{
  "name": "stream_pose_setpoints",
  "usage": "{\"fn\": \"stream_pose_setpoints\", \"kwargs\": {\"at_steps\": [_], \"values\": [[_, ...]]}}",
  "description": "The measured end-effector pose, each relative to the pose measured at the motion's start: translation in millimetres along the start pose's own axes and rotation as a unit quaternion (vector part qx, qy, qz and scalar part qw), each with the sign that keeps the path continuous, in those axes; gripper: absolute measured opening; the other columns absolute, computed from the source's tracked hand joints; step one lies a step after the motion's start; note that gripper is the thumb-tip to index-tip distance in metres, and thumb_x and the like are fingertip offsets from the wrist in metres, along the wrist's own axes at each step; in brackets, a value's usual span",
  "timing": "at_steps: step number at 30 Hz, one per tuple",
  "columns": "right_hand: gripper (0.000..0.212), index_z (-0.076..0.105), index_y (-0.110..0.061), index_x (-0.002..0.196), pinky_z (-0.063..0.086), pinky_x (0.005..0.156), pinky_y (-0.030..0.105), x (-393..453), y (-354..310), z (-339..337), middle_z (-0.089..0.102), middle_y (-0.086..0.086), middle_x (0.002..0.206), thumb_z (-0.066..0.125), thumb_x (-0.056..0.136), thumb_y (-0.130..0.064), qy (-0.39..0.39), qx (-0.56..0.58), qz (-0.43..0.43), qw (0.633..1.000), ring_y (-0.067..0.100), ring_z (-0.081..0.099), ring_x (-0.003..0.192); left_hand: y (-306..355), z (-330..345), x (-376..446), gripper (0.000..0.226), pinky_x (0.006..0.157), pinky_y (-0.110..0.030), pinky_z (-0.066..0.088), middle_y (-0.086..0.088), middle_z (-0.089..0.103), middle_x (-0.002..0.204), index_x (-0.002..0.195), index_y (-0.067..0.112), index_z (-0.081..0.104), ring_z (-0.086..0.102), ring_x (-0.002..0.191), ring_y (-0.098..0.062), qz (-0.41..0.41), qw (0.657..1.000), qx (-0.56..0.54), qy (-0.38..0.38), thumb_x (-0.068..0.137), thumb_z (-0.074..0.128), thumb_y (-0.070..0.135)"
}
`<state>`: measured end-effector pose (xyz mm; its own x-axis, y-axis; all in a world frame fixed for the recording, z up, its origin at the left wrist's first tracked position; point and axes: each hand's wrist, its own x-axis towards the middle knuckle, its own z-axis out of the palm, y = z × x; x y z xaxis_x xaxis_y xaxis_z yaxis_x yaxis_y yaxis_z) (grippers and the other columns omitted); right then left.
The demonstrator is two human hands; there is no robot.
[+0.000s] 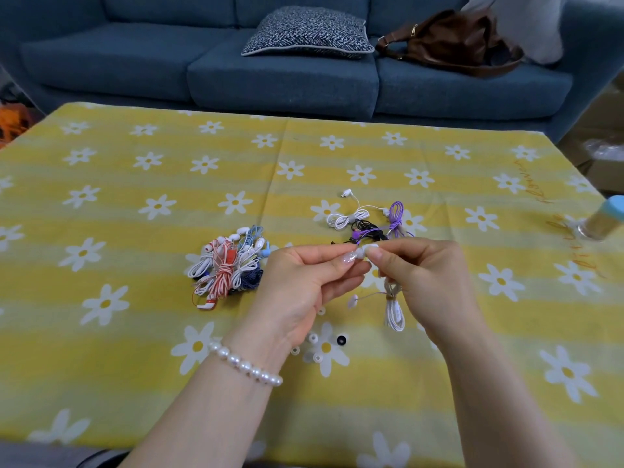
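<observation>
Yellow daisy-print tablecloth covers the table before a blue sofa. Over it, the white earbud is pinched between the fingertips of the left hand and the right hand, just where the two grips meet. Its coiled cable hangs below the right hand. Under the earbud lie loose ear tips. Left of it is a tangled earphone pile, and just beyond it are more earphone sets. Far right of it is a blue-capped jar with golden contents. What the brown bag on the sofa holds is hidden.

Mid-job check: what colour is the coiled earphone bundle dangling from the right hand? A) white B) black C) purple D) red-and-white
A: the white bundle hangs below the right hand, which pinches its earbud at the fingertips.
</observation>
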<state>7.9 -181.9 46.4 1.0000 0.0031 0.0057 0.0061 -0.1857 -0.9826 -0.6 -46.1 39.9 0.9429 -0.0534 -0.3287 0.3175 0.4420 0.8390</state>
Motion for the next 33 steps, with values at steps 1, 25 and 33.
{"fn": "stream_pose_setpoints", "kwargs": {"at_steps": [1,25,33], "values": [[0.023,0.072,-0.027,0.063,0.037,0.049,0.015,-0.1,0.0,0.1,0.054,-0.008,0.044,0.069,0.079,-0.010,0.000,-0.003,-0.002,1.000,0.006,0.044,0.047,-0.2,-0.1,0.0,0.012,0.068,-0.026,0.058,-0.011,0.073,0.076,0.079,0.002,0.071,0.071,0.072,-0.018,0.001,1.000,0.002,0.000,0.076,0.060,-0.004],[0.015,0.071,-0.016,0.055,0.038,0.055,0.026,-0.7,1.6,0.1,0.058,0.000,0.052,0.070,0.070,-0.019,-0.071,0.131,0.043,0.988,0.011,0.047,0.049,1.6,-3.9,5.6,0.007,0.044,-0.017,0.048,0.001,0.058,0.050,0.051,0.014,0.070,0.054,0.045,-0.006,-0.061,0.997,-0.048,-0.008,0.053,0.067,0.008],[0.021,0.074,-0.006,0.074,0.040,0.049,0.016,3.0,1.2,-3.7,0.053,0.002,0.052,0.061,0.067,-0.021,-0.059,0.297,0.081,0.950,0.012,0.045,0.049,-0.2,-10.5,10.2,0.036,0.073,-0.025,0.040,0.009,0.068,0.077,0.077,0.020,0.068,0.057,0.078,-0.009,-0.010,0.993,0.114,-0.006,0.052,0.065,0.046]]}}
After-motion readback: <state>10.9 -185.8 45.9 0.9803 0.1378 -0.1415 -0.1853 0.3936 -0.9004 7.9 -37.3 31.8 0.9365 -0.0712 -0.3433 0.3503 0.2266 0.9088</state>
